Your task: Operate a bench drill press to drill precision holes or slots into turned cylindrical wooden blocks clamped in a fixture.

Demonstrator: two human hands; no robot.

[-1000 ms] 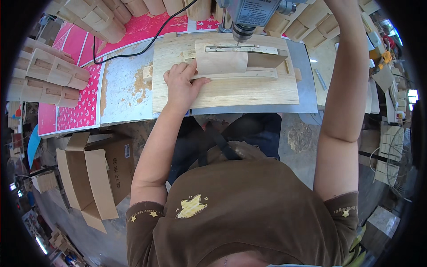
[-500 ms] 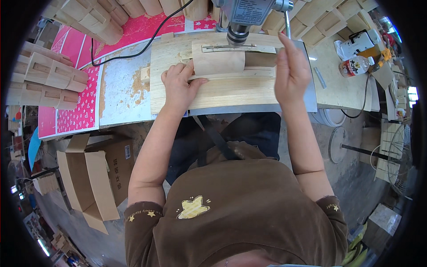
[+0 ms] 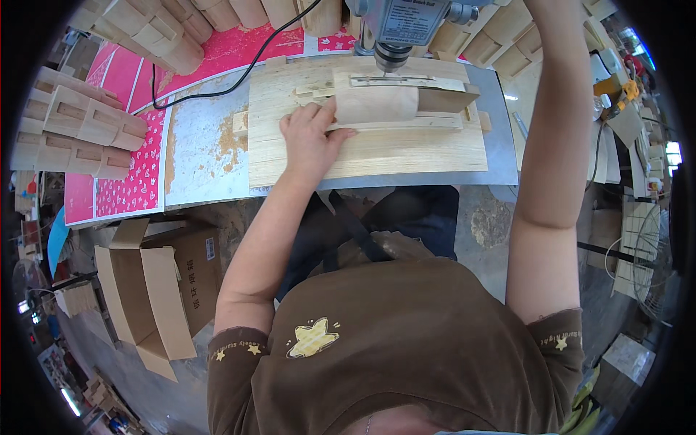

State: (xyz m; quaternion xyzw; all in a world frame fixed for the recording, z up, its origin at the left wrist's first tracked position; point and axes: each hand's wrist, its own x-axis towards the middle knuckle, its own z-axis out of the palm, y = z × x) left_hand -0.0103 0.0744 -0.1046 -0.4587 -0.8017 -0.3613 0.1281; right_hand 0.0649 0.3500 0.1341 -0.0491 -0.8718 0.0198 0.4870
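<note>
My left hand (image 3: pixel 310 138) lies flat, fingers spread, pressing on a pale, curved-edged wooden workpiece (image 3: pixel 375 105) that sits just past my fingertips on a light plywood jig board (image 3: pixel 377 148). Directly beyond the workpiece, a grey metal drill press head (image 3: pixel 403 25) points its chuck down over it. My right arm (image 3: pixel 554 130) reaches up past the board; its hand is out of view.

pale wood block (image 3: pixel 377 105), pink patterned sheet (image 3: pixel 134 177), perhaps hearts
</note>
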